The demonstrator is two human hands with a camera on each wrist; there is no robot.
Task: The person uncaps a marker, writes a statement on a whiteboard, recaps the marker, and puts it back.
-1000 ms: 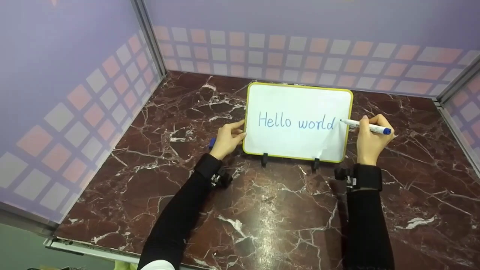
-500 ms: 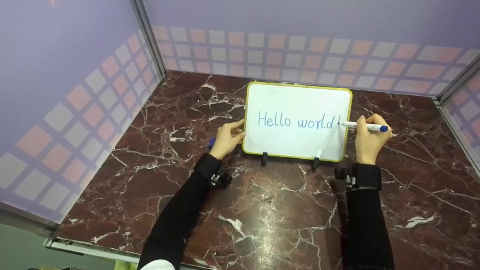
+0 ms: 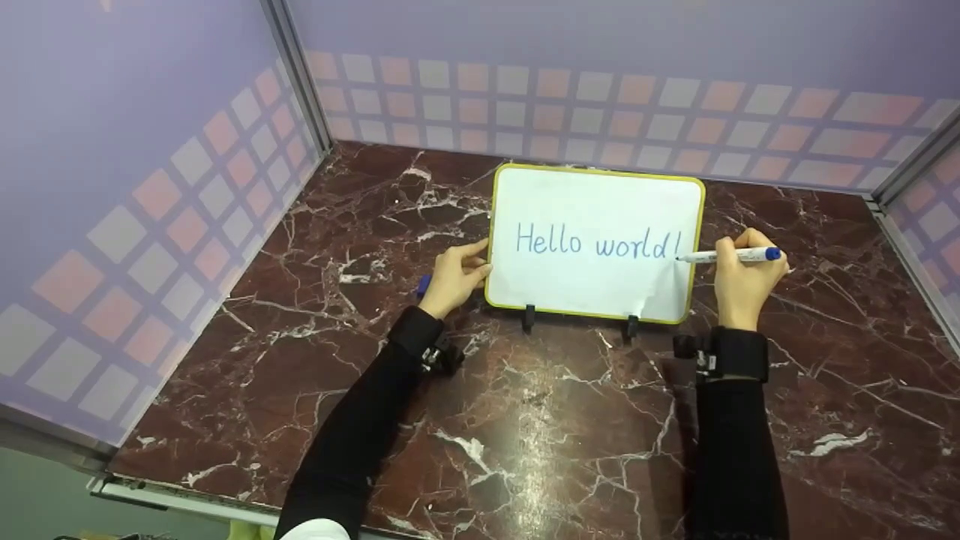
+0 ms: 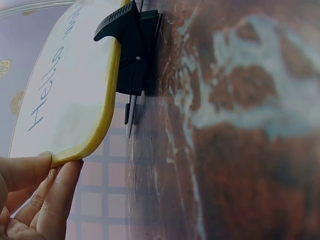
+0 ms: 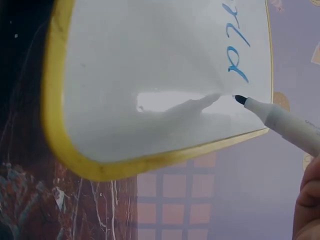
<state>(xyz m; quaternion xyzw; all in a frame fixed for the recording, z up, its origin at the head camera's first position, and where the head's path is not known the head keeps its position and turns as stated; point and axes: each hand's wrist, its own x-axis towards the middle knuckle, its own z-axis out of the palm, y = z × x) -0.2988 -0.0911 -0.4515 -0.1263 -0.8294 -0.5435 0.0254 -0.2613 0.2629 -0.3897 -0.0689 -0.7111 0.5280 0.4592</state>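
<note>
A small whiteboard (image 3: 585, 289) with a yellow frame stands tilted back on a black stand (image 3: 529, 318), with "Hello world!" in blue on it. My left hand (image 3: 453, 277) pinches its left edge; the left wrist view shows the thumb (image 4: 25, 172) on the front and fingers (image 4: 61, 192) behind the frame. A white marker (image 3: 739, 256) with a blue end lies in the grip of my right hand (image 3: 742, 281). Its dark tip (image 3: 679, 259) is right at the foot of the exclamation stroke. In the right wrist view the tip (image 5: 241, 99) is close to the glossy board surface (image 5: 150, 60).
Partly hidden behind the left hand, a small blue object (image 3: 424, 285) lies on the red-brown marbled table (image 3: 360, 420). Purple panels with pink and white squares (image 3: 547, 82) enclose the back and sides. Black cameras are strapped to both wrists.
An exclamation stroke has appeared after "world". The marker tip first touched near its top and has moved down to its foot with my right hand. The left hand stays on the board's edge.
</note>
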